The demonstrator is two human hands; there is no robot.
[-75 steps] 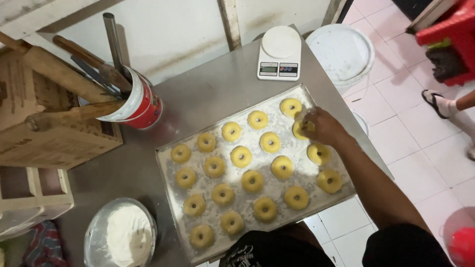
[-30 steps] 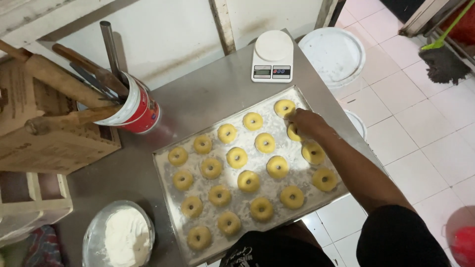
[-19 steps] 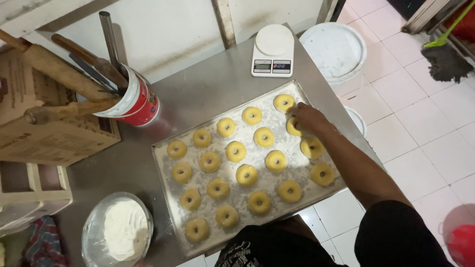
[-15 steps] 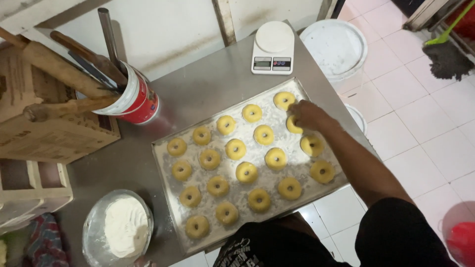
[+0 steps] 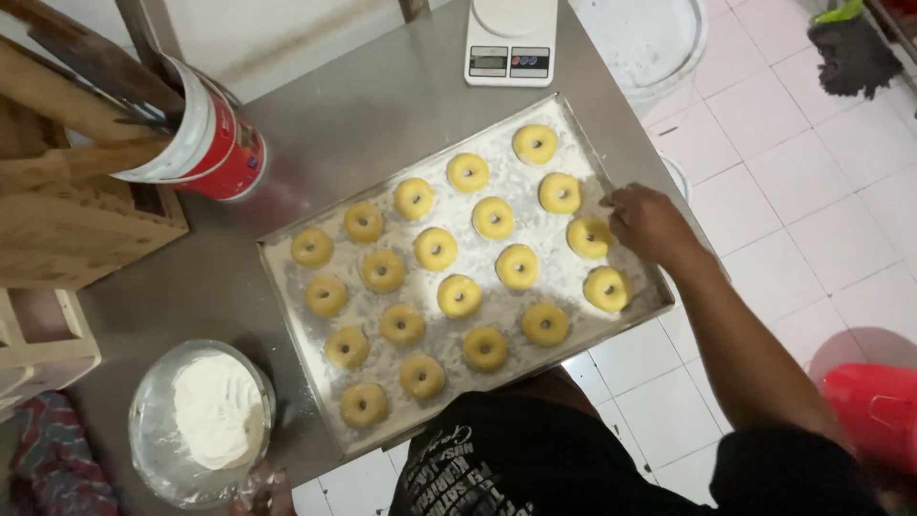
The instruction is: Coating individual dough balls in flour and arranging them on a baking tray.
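Note:
A floured metal baking tray (image 5: 287, 287) lies on the steel table and carries several yellow ring-shaped dough pieces in rows. My right hand (image 5: 650, 225) hovers over the tray's right side with fingers loosely bent, their tips beside one dough ring (image 5: 589, 236); nothing is in its grasp. Only the fingertips of my left hand (image 5: 260, 485) show at the bottom, against the rim of a metal bowl of flour (image 5: 153, 449). Whether they grip the bowl is not visible.
A white digital scale (image 5: 509, 43) stands behind the tray. A red-and-white can (image 5: 215, 143) with wooden tools and a wooden box (image 5: 86, 225) sit at the left. A white bucket (image 5: 659, 38) and a red container (image 5: 874, 411) stand on the tiled floor to the right.
My right hand has drawn back from the dough ring near the tray's far right corner toward the tray's right edge. The view has shifted nearer to the tray.

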